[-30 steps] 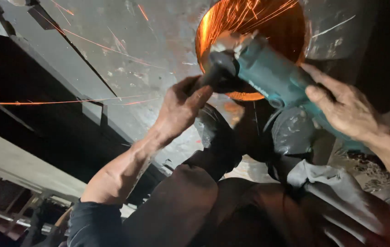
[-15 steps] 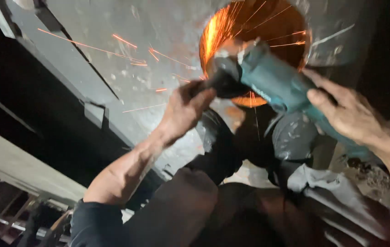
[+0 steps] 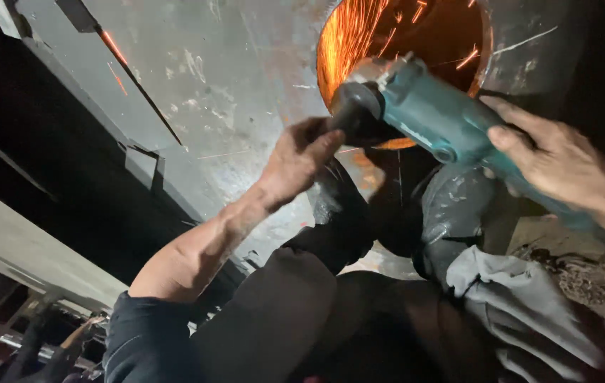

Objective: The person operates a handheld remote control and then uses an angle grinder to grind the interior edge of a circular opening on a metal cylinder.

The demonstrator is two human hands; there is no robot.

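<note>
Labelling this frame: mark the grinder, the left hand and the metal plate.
grinder (image 3: 426, 113), head view, on its teal body.
left hand (image 3: 295, 159), head view, on its back.
metal plate (image 3: 231, 78), head view, on its bare grey face.

Both hands, left hand (image 3: 301, 157) and right hand (image 3: 556, 157), clasp a teal angle grinder (image 3: 423, 113) throwing orange sparks (image 3: 348, 42) inside a round steel-plate opening (image 3: 451, 32).

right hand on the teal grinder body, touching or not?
Touching. The head view shows the right hand with fingers laid over the rear of the teal angle grinder, no gap between them.
</note>
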